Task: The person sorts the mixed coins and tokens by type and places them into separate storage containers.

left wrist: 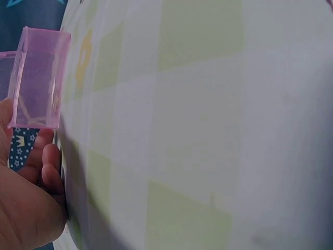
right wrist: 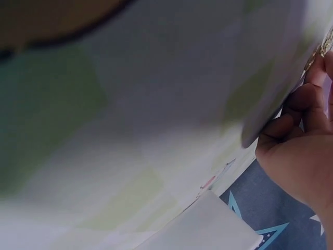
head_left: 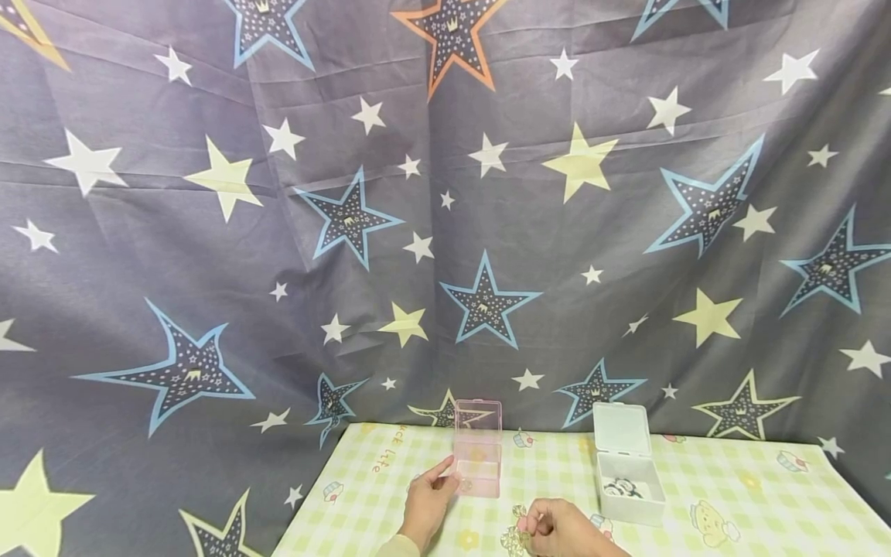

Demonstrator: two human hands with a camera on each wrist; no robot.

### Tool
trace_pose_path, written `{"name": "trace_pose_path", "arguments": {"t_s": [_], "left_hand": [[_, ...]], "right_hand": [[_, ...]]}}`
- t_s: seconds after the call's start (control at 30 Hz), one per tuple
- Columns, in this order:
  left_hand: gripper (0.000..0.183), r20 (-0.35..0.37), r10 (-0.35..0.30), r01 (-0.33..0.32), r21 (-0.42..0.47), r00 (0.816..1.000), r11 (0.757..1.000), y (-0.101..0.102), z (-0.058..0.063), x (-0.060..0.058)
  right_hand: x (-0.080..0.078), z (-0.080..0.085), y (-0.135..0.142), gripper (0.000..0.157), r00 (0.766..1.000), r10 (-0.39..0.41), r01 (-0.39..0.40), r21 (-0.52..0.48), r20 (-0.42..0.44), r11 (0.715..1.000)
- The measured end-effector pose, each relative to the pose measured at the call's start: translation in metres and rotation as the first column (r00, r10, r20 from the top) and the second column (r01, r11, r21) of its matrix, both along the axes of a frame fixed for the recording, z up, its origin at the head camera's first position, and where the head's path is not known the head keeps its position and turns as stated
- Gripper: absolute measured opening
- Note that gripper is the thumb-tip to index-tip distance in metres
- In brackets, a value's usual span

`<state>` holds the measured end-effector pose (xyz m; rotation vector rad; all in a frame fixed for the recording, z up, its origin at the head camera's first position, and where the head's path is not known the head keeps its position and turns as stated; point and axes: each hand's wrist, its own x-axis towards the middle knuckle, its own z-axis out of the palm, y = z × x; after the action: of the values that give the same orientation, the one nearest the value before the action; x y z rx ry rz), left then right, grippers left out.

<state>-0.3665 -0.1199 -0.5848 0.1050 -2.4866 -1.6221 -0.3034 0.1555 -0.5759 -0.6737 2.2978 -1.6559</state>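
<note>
A small clear pink box [head_left: 479, 487] stands with its hinged lid raised. At its left side, the fingers of my left hand [head_left: 426, 501] reach up and touch the wall; in the left wrist view, the box wall [left wrist: 41, 78] is beyond the fingertips. Small gold openwork pieces [head_left: 513, 540] lie in front of the pink box. My right hand [head_left: 560, 527] has its fingers curled, thumb and fingertips pinching at these pieces. In the right wrist view, gold [right wrist: 315, 54] shows at the fingertips, partly hidden by the hand.
To the right, a white box [head_left: 632, 507] with its lid up holds several black-and-white pieces [head_left: 623, 487]. A green-checked cloth [head_left: 703, 487] covers the table. Behind its back edge hangs a grey star-patterned curtain [head_left: 390, 309].
</note>
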Motion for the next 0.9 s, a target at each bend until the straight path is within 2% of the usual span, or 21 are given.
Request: {"name": "trace_pose_path", "arguments": {"t_s": [0.27, 0.5, 0.9], "left_hand": [[0.043, 0.013, -0.008, 0.007, 0.018, 1.0, 1.0, 0.001, 0.004, 0.003], [0.043, 0.005, -0.014, 0.014, 0.016, 1.0, 1.0, 0.0, 0.003, 0.003], [0.04, 0.012, 0.012, -0.012, -0.002, 1.0, 1.0, 0.001, 0.001, 0.0]], "right_hand": [[-0.007, 0.002, 0.012, 0.016, 0.998, -0.038, 0.041, -0.063, 0.053, 0.997], [-0.013, 0.002, 0.023, 0.033, 0.977, -0.104, 0.129, -0.125, 0.188, 0.984], [-0.014, 0.009, 0.015, 0.034, 0.955, -0.258, 0.272, -0.082, 0.145, 0.959]]}}
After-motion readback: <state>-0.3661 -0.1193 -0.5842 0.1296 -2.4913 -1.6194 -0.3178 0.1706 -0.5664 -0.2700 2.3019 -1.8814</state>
